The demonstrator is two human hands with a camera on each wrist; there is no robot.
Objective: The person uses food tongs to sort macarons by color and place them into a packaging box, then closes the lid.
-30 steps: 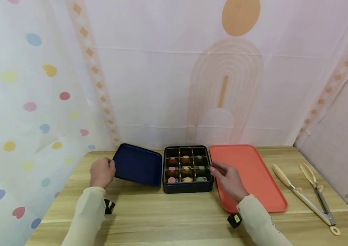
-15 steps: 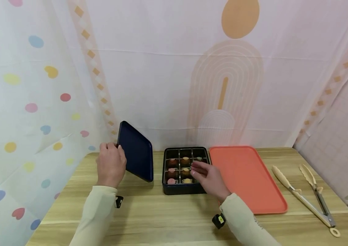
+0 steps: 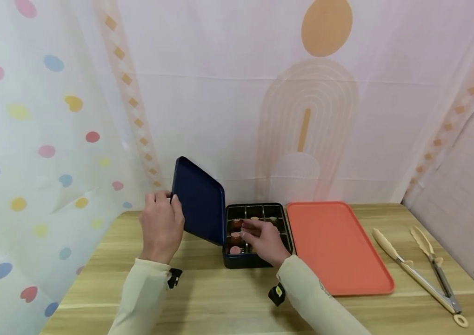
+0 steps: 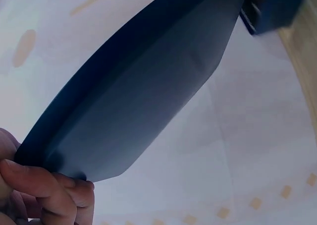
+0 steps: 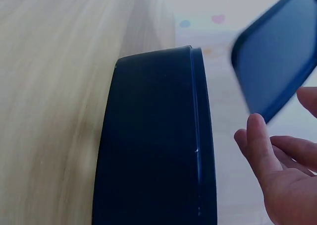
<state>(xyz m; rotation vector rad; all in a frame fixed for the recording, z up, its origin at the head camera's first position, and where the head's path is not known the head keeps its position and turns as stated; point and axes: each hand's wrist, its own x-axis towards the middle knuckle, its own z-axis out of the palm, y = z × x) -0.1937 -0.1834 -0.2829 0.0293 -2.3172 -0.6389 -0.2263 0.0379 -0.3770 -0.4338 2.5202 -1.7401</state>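
In the head view my left hand (image 3: 161, 228) grips the near left edge of a dark blue lid (image 3: 198, 200), tilted steeply up. The lid's lower right corner is at the left rim of a dark blue box (image 3: 247, 263); I cannot tell whether they touch. Compartments in the box hold several small sweets, among them a pink one (image 3: 235, 250). My right hand (image 3: 267, 242) hovers over the box with loosely bent fingers, hiding part of its inside. In the right wrist view its fingers (image 5: 260, 140) are near the lid, holding nothing.
A red tray (image 3: 341, 251) lies directly right of the box. Further right, kitchen tongs (image 3: 425, 274) lie spread on the wooden table (image 3: 224, 307). A patterned cloth (image 3: 220, 107) hangs behind the table.
My left hand has lifted and tilted the lid up from the table and brought it right to the box. The right hand has moved left from the box's right edge to over its middle.
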